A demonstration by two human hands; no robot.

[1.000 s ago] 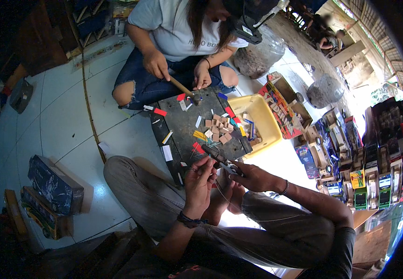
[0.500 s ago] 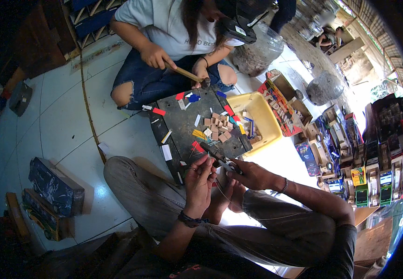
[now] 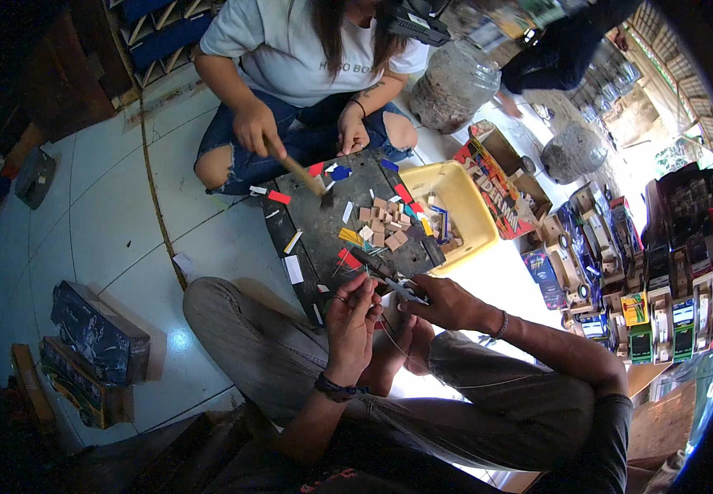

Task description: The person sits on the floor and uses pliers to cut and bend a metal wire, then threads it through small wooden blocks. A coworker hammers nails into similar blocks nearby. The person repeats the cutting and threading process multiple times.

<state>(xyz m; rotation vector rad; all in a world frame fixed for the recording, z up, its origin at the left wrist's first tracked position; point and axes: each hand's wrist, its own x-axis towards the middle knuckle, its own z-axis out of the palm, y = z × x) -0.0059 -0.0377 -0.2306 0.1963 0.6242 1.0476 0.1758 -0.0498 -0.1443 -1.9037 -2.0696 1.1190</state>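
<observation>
My left hand pinches a thin wire, its fingertips raised close to the near edge of a dark low table. The wire's loose end curves down over my lap. In my right hand is a pair of pliers with dark jaws, held right beside the left fingertips. Whether the jaws grip the wire I cannot tell. Just past them on the tabletop lie small wooden blocks, a red piece and yellow strips.
Across the table a seated person holds a hammer. A yellow basin and an open printed box stand at right. Wooden toy vehicles crowd the far right; a dark box-shaped object sits at left. Another person's legs show behind.
The other person's hammer has swung left and down over the tabletop, blurred. Someone's legs have come into view at upper right. My hands have barely moved.
</observation>
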